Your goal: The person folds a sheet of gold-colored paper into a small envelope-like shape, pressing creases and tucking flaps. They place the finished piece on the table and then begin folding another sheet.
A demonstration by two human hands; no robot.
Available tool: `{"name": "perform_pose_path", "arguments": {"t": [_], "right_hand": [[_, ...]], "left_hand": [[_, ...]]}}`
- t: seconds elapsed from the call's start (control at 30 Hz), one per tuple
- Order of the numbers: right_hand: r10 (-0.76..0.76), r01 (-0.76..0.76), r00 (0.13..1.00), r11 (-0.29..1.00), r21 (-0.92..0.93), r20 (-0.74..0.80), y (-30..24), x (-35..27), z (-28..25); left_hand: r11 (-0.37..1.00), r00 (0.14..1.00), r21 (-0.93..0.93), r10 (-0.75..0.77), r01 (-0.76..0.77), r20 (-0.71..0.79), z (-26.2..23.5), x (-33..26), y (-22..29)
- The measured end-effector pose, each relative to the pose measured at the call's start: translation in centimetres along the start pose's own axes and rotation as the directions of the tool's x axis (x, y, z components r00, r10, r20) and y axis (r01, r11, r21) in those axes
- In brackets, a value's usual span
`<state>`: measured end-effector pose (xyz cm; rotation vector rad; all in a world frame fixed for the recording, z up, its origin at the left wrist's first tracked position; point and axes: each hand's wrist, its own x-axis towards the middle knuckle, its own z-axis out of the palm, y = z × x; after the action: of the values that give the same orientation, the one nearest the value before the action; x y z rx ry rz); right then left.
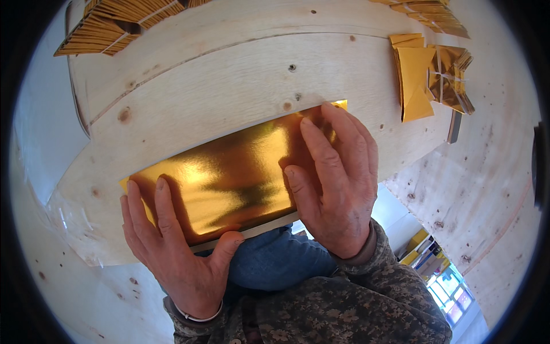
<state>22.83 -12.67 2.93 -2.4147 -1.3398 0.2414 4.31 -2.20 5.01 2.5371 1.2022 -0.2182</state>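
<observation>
Seen from above, a person works with both bare hands over a shiny gold sheet (pixel 235 183). The sheet lies at the near edge of a pale wooden surface (pixel 217 80) dotted with dark knots. It is oblong and set at a slant, its right end farther from the person than its left. A thin pale strip shows along its near side; whether it is one layer or several, I cannot tell.

The left hand (pixel 177 252) rests on the left end, fingers spread toward the far corner, thumb out at the near edge. Its grip is released, the fingers lying on top. The right hand (pixel 338 183) lies over the right end, fingers curved and spread, thumb on the gold; its grip is also loose, closed around nothing.

At the far left is a tied bundle (pixel 97 34) of mustard-gold pieces, fanned like pages. At the far right sits another bundle (pixel 429 14). Below that, a flat stack (pixel 415 80) of gold pieces lies beside a banded bunch (pixel 450 77).

Blue jeans (pixel 281 258) and a camouflage jacket (pixel 344 309) show beneath the hands. A pale band (pixel 197 317) circles the left wrist.
</observation>
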Motion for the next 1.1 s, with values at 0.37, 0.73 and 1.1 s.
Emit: {"name": "perform_pose_path", "arguments": {"t": [0.37,0.73,1.1], "right_hand": [[-0.005,0.005,1.000,0.999,-0.048,-0.014,-0.23,0.08,0.06],[-0.032,0.030,0.999,0.994,-0.100,-0.016,-0.42,0.07,0.00],[-0.057,0.055,0.998,0.987,-0.150,-0.010,0.10,-0.63,0.53]], "left_hand": [[0.991,0.999,0.136,-0.018,0.012,0.044,-0.52,0.05,0.24],[0.992,0.998,0.124,-0.021,0.014,0.054,-0.57,0.09,0.27],[0.999,0.998,0.006,-0.043,0.043,-0.041,0.07,-0.04,0.08]]}}
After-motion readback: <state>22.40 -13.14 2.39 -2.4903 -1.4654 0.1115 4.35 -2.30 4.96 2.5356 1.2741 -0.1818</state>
